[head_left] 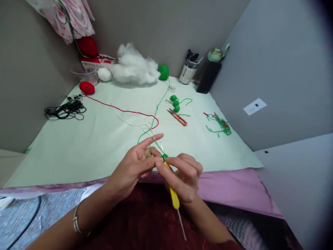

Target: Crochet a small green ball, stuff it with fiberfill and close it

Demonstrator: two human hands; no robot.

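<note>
My right hand (183,175) grips a crochet hook (174,196) by its yellow handle, its metal tip pointing up and away from me. A small green crochet piece (164,157) sits at the hook, pinched between the thumb and fingers of my left hand (139,158). The left index finger is stretched out, with green yarn (156,141) running past it to the work. That strand leads back over the table to a green yarn ball (163,72). Much of the crochet piece is hidden by my fingers.
Orange thread snips (177,117) lie near small green crocheted balls (176,103). Yarn scraps (221,125) are at right, black cord (67,108) at left. White stuffing (135,66), a red yarn ball (87,88), a labelled cup (187,72) and a dark phone (208,77) stand behind.
</note>
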